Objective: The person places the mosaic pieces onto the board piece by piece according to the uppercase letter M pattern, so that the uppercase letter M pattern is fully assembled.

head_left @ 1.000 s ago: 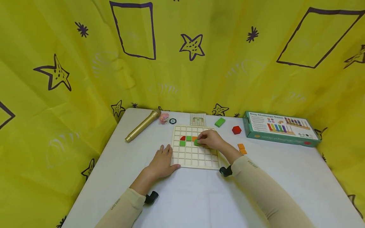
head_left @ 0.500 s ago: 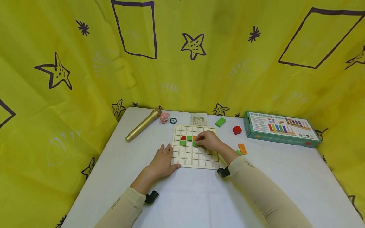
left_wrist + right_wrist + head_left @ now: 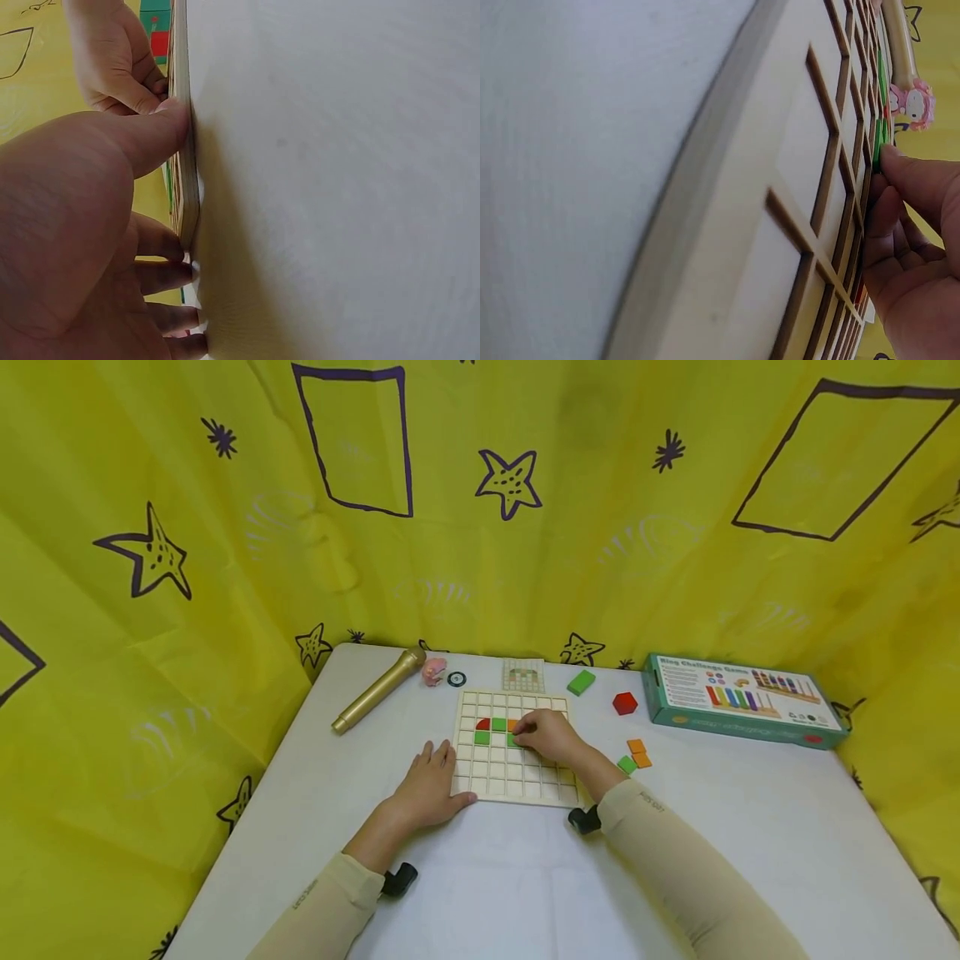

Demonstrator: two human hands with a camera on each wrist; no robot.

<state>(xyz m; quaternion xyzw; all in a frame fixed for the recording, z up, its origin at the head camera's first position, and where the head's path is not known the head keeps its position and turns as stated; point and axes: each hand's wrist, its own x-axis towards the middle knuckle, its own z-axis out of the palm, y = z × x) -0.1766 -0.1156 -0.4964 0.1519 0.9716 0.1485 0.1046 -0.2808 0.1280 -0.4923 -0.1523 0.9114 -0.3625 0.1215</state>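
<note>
A pale wooden grid board (image 3: 495,787) lies on the white table. My left hand (image 3: 426,789) steadies its near left corner, thumb at the front edge and straight fingers along the side. With curled fingers, my right hand (image 3: 551,737) pinches a green square tile (image 3: 512,740) at a grid cell; in the right wrist view the thumb tip meets a green tile (image 3: 878,146). Also in the grid are a red quarter-round tile (image 3: 483,725), a green tile (image 3: 499,725) beside it, another green tile (image 3: 482,738) below, and an orange tile (image 3: 512,725) partly hidden by my fingers.
Right of the board lie two orange tiles (image 3: 637,747), a green tile (image 3: 626,765), a red hexagonal block (image 3: 625,703) and a green block (image 3: 581,682). Behind it is a pattern card (image 3: 522,665). A gold microphone (image 3: 378,691), pink figure (image 3: 434,672), dark ring (image 3: 456,679) and game box (image 3: 746,702) surround it.
My right hand has shifted slightly left, and the green tile beneath its fingers has settled into line with the grid. A loose green tile has come into view by its wrist. My left hand stays put.
</note>
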